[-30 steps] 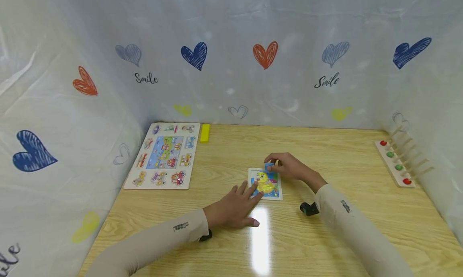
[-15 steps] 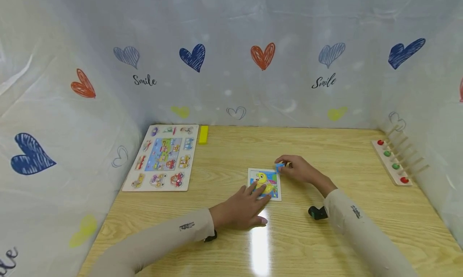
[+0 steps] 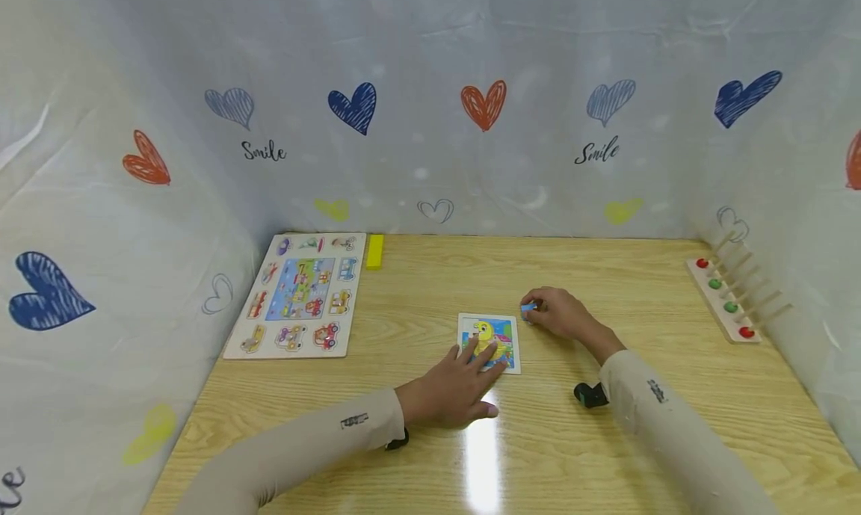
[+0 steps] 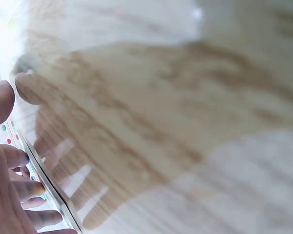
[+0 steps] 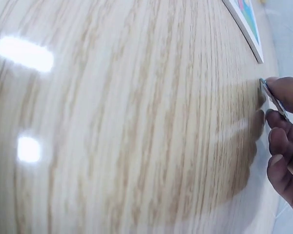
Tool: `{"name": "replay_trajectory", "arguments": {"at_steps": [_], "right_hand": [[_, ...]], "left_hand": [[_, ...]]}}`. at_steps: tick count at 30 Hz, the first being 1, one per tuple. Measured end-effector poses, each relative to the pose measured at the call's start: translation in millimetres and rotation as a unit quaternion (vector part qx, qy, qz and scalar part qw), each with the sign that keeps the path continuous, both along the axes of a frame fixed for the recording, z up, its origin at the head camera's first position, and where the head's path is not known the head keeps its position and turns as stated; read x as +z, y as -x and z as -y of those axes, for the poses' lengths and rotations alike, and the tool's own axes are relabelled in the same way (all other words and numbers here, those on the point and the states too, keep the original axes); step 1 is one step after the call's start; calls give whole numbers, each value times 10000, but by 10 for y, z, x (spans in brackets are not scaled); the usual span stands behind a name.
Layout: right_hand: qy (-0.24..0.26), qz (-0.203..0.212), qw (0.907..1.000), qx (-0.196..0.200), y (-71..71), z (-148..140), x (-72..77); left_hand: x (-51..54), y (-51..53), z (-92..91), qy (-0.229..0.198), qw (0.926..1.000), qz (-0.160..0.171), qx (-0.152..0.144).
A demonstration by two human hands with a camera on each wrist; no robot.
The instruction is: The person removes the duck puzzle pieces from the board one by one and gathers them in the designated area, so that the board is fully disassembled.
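Note:
A small square puzzle (image 3: 506, 328) with a yellow duck picture and a pale frame lies flat on the table. My left hand (image 3: 457, 386) rests on its lower left part with fingers spread and straight; in the left wrist view, the fingers (image 4: 31, 190) lie over the frame's edge. Just right of the puzzle, my right hand (image 3: 561, 315) pinches a blue puzzle piece (image 3: 528, 311) between thumb and fingers. From the right wrist, that thin piece shows edge-on, close to the tabletop and apart from the frame. Part of the duck picture is covered by the left fingers.
At the back left lies a large vehicle peg puzzle board (image 3: 296, 294), with a yellow block (image 3: 374, 252) beside it. A wooden rack (image 3: 723, 302) with red and green beads and several pegs stands at the far right. Curtains with printed hearts enclose the table (image 3: 417, 470).
My right hand has drawn the blue piece from the puzzle's upper right corner out to the right, off the frame. The left hand stays on the puzzle, its fingers slightly further across.

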State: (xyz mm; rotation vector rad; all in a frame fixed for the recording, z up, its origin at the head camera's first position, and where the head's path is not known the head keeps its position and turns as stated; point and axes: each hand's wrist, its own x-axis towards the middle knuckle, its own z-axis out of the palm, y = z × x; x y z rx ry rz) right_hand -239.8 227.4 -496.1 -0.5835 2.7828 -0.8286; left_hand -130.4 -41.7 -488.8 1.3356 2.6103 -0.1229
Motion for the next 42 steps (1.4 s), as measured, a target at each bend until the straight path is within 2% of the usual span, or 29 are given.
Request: {"name": "replay_trajectory", "arguments": {"at_steps": [6, 14, 22, 32, 37, 42], "right_hand": [[-315, -159, 9994, -56, -5, -15, 12], [-329, -41, 9985, 429, -27, -156, 45], [-136, 286, 9993, 213, -51, -251, 58], [-116, 366, 9989, 286, 27, -241, 29], [-194, 270, 9989, 319, 53, -233, 42], [-158, 191, 9991, 338, 80, -225, 47]], "left_hand": [[15, -16, -17, 32, 10000, -37, 6], [6, -36, -25, 43, 9999, 61, 85], [-12, -43, -21, -49, 9999, 63, 103], [-44, 1, 48, -199, 9989, 418, 66], [-45, -10, 39, -193, 9991, 387, 10], [-36, -25, 22, -118, 9997, 178, 103]]}}
